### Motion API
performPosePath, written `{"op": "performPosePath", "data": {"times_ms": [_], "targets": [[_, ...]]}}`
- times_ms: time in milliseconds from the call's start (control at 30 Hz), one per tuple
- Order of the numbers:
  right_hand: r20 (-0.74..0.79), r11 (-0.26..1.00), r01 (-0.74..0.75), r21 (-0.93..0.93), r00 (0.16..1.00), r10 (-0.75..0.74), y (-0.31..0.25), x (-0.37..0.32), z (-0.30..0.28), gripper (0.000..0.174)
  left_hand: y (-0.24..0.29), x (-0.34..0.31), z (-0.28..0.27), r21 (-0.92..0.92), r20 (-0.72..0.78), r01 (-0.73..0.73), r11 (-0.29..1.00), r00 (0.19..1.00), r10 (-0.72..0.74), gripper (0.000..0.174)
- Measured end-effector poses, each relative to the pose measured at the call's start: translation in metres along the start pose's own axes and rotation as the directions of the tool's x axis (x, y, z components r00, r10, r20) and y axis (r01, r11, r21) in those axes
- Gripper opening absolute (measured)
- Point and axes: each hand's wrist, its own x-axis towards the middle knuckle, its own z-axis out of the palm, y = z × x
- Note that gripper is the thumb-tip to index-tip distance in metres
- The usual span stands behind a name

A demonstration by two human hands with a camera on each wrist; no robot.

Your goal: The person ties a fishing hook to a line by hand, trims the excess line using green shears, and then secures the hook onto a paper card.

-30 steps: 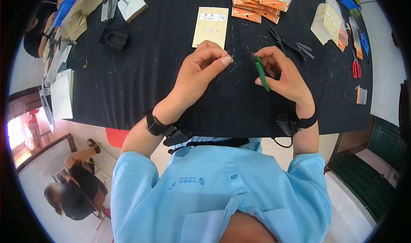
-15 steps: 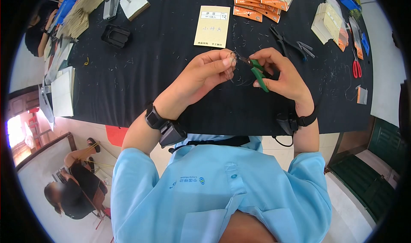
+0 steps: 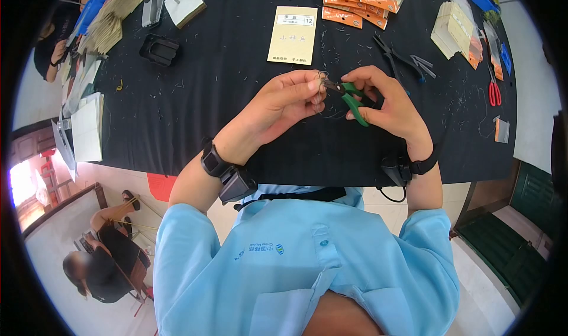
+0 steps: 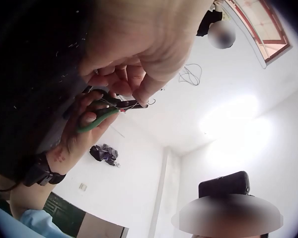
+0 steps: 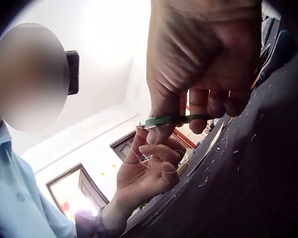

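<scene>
My left hand (image 3: 290, 99) pinches a small fish hook (image 4: 152, 102) between thumb and index finger, and its thin clear fishing line (image 5: 161, 171) loops around the fingers. Green-handled scissors (image 3: 354, 106) are in my right hand (image 3: 390, 102), with thumb and fingers around the handles. Their dark blades (image 3: 332, 85) point left and reach right to the left fingertips. In the left wrist view the blades cross the line close beside the hook. A cream printed card (image 3: 292, 37) lies on the black cloth just beyond the left hand.
Black-handled pliers (image 3: 393, 58) lie beyond the right hand, with orange packets (image 3: 361, 1) farther back. Red-handled scissors (image 3: 493, 93) and a card stack (image 3: 452, 31) are at right. A black tray (image 3: 160, 50) stands at left. Line clippings dot the black cloth (image 3: 195, 111).
The left hand has turned, bringing looped line into view at its fingertips. The scissors in the right hand have swung toward the left, and their blades now meet the line there.
</scene>
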Motion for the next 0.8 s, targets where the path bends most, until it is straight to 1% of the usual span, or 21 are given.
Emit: {"op": "performPosePath", "data": {"times_ms": [333, 467, 633, 800], "targets": [[0.017, 1.0, -0.002, 0.016, 1.0, 0.002, 0.0001, 0.0, 0.0007, 0.047, -0.0008, 0.0004, -0.0002, -0.032, 0.018, 0.0, 0.999, 1.0, 0.0, 0.021], [0.018, 1.0, -0.019, 0.019, 1.0, 0.019, -0.0001, 0.0, 0.0016, 0.045, -0.0005, -0.0004, 0.0009, -0.041, -0.001, 0.019, 0.999, 1.0, -0.019, 0.02], [0.026, 0.998, -0.031, 0.062, 0.999, 0.03, 0.001, 0.0002, 0.0027, 0.044, -0.0007, -0.0001, 0.0003, -0.046, 0.022, 0.007, 0.999, 1.0, -0.006, 0.02], [0.022, 0.999, -0.013, 0.036, 1.0, 0.013, 0.0039, 0.0005, 0.0039, 0.043, -0.0008, 0.0004, -0.0006, -0.062, 0.036, 0.006, 0.998, 0.999, -0.004, 0.022]]}}
